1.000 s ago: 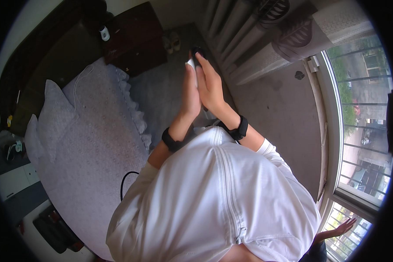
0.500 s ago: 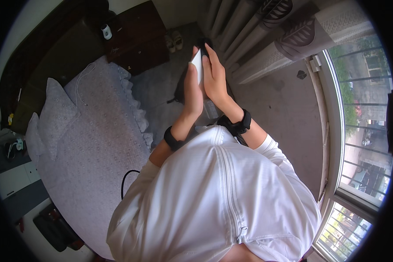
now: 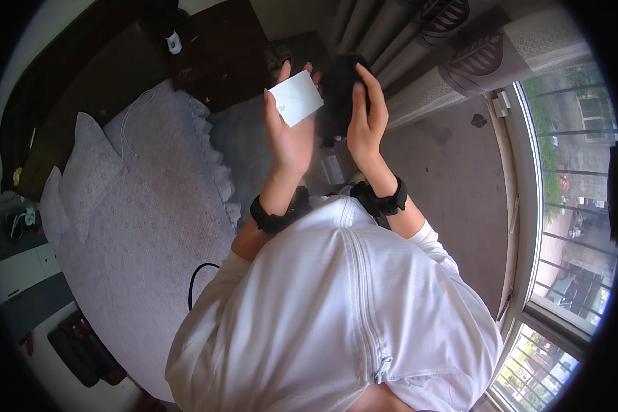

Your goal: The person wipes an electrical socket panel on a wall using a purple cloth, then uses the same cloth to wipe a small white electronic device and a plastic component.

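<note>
In front of me, my left hand [image 3: 290, 130] holds a small white flat rectangular piece, like a card or thin box [image 3: 298, 99]. The thumb lies along its left edge, with the other fingers behind it. Small dark marks show near its lower left corner. My right hand [image 3: 369, 123], apart from the left, curves its thumb and forefinger around a dark black object [image 3: 336, 103]. That object is blurred, and its kind cannot be made out. The right hand's remaining fingers are mostly hidden. Black bands circle both wrists.
A bed with a pale patterned cover [image 3: 151, 226] and pillows [image 3: 93, 165] stands at left. Beyond it is a dark wooden cabinet [image 3: 226, 55] bearing a white device [image 3: 174, 42]. Grey curtains [image 3: 481, 55] and a barred window [image 3: 570, 172] are at right.
My hands have moved apart from being pressed close together. The white piece has turned from edge-on to show its flat face in my left hand. The black object now shows by my right hand.
</note>
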A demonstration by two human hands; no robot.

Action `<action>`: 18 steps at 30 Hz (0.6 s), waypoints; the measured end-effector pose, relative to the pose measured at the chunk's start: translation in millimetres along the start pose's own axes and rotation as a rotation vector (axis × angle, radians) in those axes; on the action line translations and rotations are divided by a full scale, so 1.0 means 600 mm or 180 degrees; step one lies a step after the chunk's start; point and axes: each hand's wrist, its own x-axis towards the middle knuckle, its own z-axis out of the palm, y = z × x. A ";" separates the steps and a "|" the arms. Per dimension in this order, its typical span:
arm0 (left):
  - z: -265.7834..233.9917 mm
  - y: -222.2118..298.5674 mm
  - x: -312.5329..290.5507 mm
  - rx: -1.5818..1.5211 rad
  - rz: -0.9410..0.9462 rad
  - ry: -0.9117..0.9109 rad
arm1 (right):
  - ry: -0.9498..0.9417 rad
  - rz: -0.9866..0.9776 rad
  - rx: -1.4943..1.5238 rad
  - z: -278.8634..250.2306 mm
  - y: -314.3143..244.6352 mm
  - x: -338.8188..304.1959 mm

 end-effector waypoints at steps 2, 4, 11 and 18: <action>0.013 -0.003 -0.008 0.0076 -0.0190 0.0111 | -0.0625 -0.1360 -0.0684 0.005 -0.012 0.006; 0.020 -0.009 -0.020 0.0227 -0.0355 0.0411 | -0.1326 -0.1352 -0.0628 0.021 -0.017 0.000; 0.010 -0.018 -0.017 0.0641 0.0034 0.0335 | -0.1750 -0.1526 -0.0595 0.018 0.002 -0.024; -0.003 0.003 -0.011 0.0606 0.0051 0.0524 | -0.2030 -0.1623 -0.0692 0.006 0.003 -0.051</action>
